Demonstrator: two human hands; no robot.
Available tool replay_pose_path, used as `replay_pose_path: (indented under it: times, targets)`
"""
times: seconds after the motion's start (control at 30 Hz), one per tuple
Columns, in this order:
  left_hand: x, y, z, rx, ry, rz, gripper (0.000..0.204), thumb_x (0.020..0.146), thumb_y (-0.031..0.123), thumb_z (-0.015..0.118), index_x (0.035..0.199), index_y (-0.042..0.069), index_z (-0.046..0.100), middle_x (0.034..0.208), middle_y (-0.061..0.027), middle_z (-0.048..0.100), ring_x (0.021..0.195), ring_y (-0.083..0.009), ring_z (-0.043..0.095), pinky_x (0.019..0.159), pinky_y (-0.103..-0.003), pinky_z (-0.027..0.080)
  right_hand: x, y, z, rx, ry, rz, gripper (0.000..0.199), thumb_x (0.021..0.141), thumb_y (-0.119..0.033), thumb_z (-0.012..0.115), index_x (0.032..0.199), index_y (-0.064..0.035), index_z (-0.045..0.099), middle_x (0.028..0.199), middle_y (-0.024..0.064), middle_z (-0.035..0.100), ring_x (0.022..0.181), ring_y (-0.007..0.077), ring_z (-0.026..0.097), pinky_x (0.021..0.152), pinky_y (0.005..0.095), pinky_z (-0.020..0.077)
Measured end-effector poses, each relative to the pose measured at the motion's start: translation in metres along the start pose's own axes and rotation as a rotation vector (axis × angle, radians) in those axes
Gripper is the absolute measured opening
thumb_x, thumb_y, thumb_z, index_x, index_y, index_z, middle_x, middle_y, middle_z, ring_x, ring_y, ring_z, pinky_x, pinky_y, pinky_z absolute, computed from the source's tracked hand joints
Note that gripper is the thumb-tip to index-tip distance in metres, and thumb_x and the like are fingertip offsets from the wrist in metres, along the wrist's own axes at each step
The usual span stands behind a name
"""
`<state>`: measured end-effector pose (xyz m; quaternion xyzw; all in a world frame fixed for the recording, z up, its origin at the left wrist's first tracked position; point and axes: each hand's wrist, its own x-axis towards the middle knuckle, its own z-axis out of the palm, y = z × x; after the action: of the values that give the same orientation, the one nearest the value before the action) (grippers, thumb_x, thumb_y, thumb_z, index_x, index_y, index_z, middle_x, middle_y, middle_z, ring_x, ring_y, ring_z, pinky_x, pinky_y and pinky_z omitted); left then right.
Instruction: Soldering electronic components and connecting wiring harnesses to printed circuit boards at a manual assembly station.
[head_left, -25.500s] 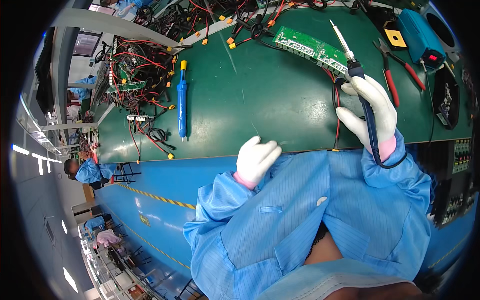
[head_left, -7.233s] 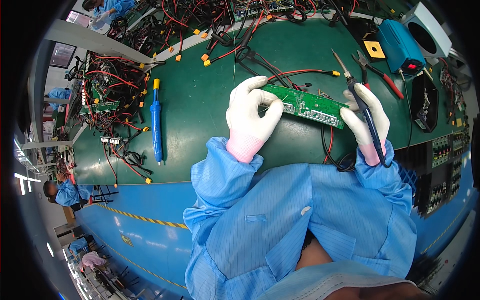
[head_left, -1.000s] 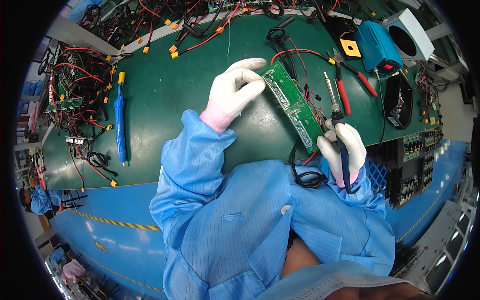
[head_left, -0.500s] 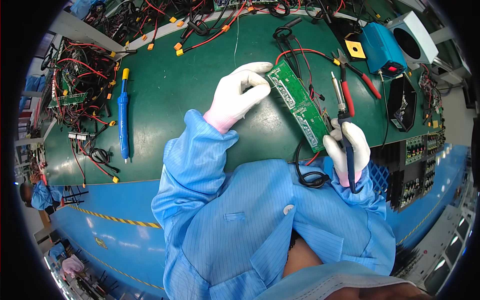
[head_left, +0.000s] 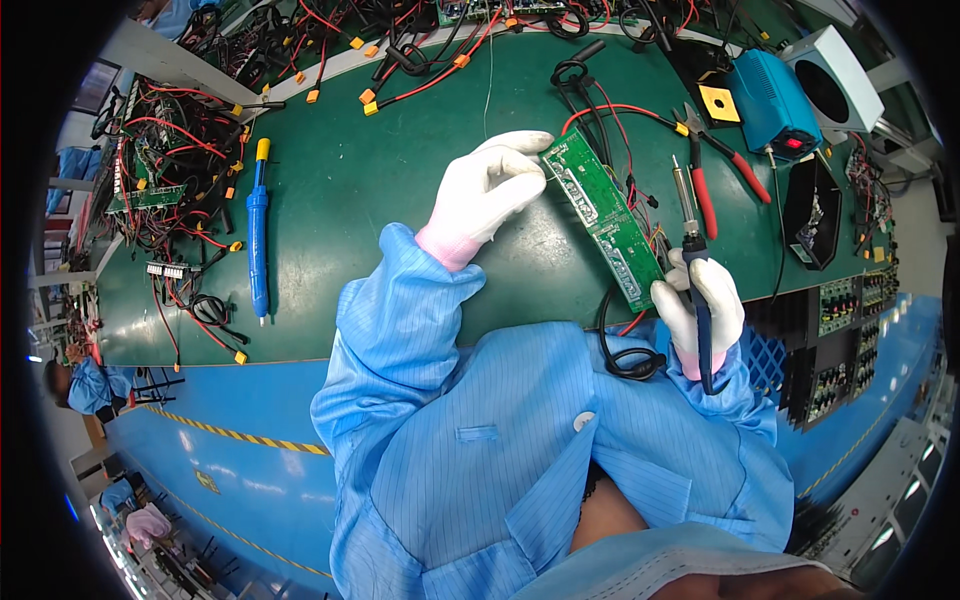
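Observation:
A long green circuit board (head_left: 603, 222) is tilted above the bench, with shiny solder patches along its face and red and black wires behind it. My left hand (head_left: 490, 190), in a white glove, pinches the board's far upper end. Gloved as well, my right hand (head_left: 705, 305) has its fingers around the dark handle of a soldering iron (head_left: 700, 290), whose metal tip points away from me. The thumb side of that hand meets the board's near lower end. Just beyond the iron lie red-handled cutters (head_left: 705, 195).
On the left of the green bench (head_left: 370, 200) lies a blue solder sucker (head_left: 258, 240), beside a heap of wired boards (head_left: 150, 190). A teal soldering station (head_left: 770, 105), a yellow sponge (head_left: 718, 104) and a black tray (head_left: 812, 215) stand at the right. More cables line the back.
The whole view has shifted slightly, so things appear a little to the right and lower. Both hands keep their hold on the board and the iron.

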<state>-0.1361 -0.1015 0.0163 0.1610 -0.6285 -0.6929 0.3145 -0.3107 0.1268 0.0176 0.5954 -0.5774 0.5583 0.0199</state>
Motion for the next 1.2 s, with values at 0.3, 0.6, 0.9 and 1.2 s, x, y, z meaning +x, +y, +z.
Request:
replay_pose_path:
  times: [0.3,0.6,0.9,1.2]
  targets:
    - [0.001,0.0,0.0,0.035,-0.002,0.006,0.008,0.082,0.009,0.064,0.078,0.002,0.063,0.135,-0.0214,0.049,0.12,-0.0339,0.049,0.102,-0.041,0.039,0.001,-0.003,-0.002,-0.065,-0.057,-0.054,0.059,0.065,0.014,0.074,0.12,-0.0007,0.056,0.1,0.0187,0.064,0.087,0.0278,0.068,0.075,0.035,0.056]
    - [-0.004,0.01,0.01,0.066,-0.013,0.052,0.008,0.081,0.01,0.065,0.079,0.003,0.064,0.136,-0.0212,0.047,0.12,-0.0332,0.049,0.101,-0.041,0.039,-0.005,0.007,-0.002,0.082,0.083,0.091,0.053,0.067,0.011,0.075,0.116,0.0009,0.058,0.104,0.0196,0.065,0.083,0.0227,0.066,0.071,0.0301,0.0546]
    - [-0.002,0.009,0.012,0.125,-0.022,0.202,0.006,0.078,0.007,0.067,0.08,0.001,0.065,0.129,-0.0217,0.052,0.117,-0.0293,0.052,0.095,-0.036,0.043,-0.011,0.011,-0.007,0.107,0.094,0.169,0.057,0.07,0.013,0.07,0.123,-0.0003,0.053,0.11,0.0233,0.063,0.078,0.0215,0.064,0.072,0.0305,0.0535]
    - [-0.003,0.008,0.013,0.098,-0.032,0.243,0.006,0.077,0.006,0.067,0.08,0.001,0.065,0.13,-0.0221,0.052,0.118,-0.0303,0.052,0.098,-0.038,0.043,-0.011,0.013,-0.009,0.069,0.071,0.171,0.058,0.074,0.011,0.067,0.128,-0.0007,0.05,0.11,0.0242,0.063,0.082,0.0224,0.064,0.078,0.0322,0.052]
